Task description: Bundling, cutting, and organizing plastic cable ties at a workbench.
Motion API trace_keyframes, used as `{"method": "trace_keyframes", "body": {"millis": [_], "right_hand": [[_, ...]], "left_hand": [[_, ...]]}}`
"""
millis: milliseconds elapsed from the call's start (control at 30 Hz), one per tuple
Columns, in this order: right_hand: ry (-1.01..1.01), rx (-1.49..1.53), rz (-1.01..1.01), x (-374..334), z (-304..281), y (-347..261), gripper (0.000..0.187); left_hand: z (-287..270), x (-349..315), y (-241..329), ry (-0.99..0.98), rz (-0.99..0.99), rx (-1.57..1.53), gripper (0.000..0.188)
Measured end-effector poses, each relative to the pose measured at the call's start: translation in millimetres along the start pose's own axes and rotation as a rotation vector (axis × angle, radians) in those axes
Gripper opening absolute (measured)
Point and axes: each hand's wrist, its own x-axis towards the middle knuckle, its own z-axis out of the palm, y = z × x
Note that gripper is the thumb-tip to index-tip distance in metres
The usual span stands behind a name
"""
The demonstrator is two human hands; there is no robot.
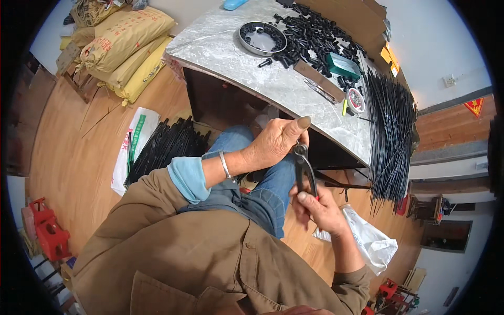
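A pair of dark end-cutting pincers (303, 167) stands upright in front of my lap, its rounded jaws at the top. My right hand (324, 211) grips the handles, where a bit of red shows. Close to the jaws is my left hand (277, 140), its thumb raised and its fingers curled together. Whatever it pinches is too small or hidden to make out. Just beyond both hands lies the edge of a marble-patterned table (226, 58). On it, a round tray (242, 43) of small black parts stands beside a large heap of black cylindrical pieces (315, 32).
Tweezers (320, 90), a green box (344, 66) and a small white bowl (356, 100) are on the table. Long black rods (391, 131) hang over its right end. More black bundles (168, 149) lie on the floor at left, near stacked sacks (128, 42). A white bag (370, 239) is at right.
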Motion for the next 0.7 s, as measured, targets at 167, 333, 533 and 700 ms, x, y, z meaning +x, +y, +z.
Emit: {"method": "trace_keyframes", "body": {"millis": [167,333,533,700], "right_hand": [[-0.09,0.098,-0.029,2.8,3.5,-7.0,0.049],[-0.161,0.183,0.025,-2.2,-0.5,-19.9,0.051],[-0.111,0.12,0.025,-0.4,-0.9,-13.7,0.049],[-0.049,0.247,0.132,2.4,20.9,-8.4,0.042]], "left_hand": [[-6.0,1.4,0.4,-0.103,-0.062,-0.083,0.07],[-8.3,1.6,6.3,-0.129,-0.083,-0.065,0.072],[-7.5,2.7,9.0,-0.17,-0.155,-0.075,0.075],[-5.4,6.7,-3.2,-0.172,-0.085,-0.051,0.075]]}}
